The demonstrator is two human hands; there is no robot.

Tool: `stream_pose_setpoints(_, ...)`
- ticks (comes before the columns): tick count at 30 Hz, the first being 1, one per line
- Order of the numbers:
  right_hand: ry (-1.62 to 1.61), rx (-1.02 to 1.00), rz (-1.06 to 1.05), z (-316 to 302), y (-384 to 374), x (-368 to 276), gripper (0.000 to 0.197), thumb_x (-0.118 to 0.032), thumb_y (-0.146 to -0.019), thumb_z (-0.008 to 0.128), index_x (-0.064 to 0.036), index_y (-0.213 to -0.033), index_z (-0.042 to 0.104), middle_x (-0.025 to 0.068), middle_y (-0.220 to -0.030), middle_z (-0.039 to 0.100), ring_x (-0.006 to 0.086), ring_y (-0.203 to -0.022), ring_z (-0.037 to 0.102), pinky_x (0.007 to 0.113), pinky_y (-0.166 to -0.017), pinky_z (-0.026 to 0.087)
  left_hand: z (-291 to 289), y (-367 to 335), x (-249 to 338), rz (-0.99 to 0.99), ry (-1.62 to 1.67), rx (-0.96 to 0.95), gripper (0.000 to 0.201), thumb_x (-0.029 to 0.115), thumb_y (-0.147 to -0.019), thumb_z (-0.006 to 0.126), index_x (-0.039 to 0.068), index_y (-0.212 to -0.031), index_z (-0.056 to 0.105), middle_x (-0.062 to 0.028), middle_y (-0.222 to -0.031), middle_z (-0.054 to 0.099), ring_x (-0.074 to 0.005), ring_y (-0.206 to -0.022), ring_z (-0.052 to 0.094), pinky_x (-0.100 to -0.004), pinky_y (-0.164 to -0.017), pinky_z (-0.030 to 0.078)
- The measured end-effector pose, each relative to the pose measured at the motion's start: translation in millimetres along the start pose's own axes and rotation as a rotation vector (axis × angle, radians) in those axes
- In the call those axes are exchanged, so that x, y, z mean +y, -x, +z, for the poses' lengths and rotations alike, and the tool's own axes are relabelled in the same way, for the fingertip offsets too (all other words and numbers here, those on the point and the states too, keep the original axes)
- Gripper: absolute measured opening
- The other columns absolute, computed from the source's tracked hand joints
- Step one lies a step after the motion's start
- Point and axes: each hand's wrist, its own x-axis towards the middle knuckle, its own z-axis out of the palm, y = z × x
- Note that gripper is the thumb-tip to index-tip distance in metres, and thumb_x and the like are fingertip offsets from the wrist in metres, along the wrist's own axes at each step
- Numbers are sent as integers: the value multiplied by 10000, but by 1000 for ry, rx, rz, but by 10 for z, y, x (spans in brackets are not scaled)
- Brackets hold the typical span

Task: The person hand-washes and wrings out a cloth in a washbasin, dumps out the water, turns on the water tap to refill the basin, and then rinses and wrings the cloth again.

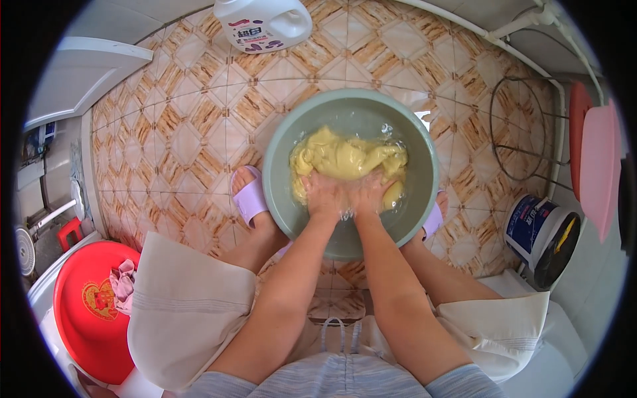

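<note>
A grey-green basin (279, 126) of water stands on the floor between my feet. In it lies a bunched yellow cloth (345, 154), soaked and partly under water. My left hand (325, 196) is sunk into the near side of the cloth, its fingers closing on the folds. Close beside it, my right hand (368, 194) grips the same cloth, thumb side toward the left hand. Water and cloth hide the fingertips of both. I cannot tell what kind of garment or cloth it is.
A white detergent jug (262, 26) stands beyond the basin. On the left is a red basin (86, 325) with a pink cloth (123, 286). A white-and-blue bucket (531, 229) stands at right, below hanging pink basins (600, 166). Purple slippers (249, 197) flank the green basin.
</note>
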Motion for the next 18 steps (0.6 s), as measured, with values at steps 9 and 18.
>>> stream_pose_setpoints(9,-140,94,-47,-574,134,78,391,-312,-781,525,-128,-1119,592,144,-1072,598,352,-1073,498,554,-997,252,-344,66,2,-17,124,68,538,314,-811,531,78,-1288,453,-137,-1301,466,-322,-1215,392,-437,-1004,284)
stream_pose_setpoints(18,-788,266,342,-336,154,296,786,-173,-638,724,-160,-1333,358,148,-1250,456,351,-1113,472,427,-935,393,-605,540,201,-850,1715,40,479,358,-830,522,99,-1230,478,-80,-1227,500,-231,-1177,441,-344,-974,323)
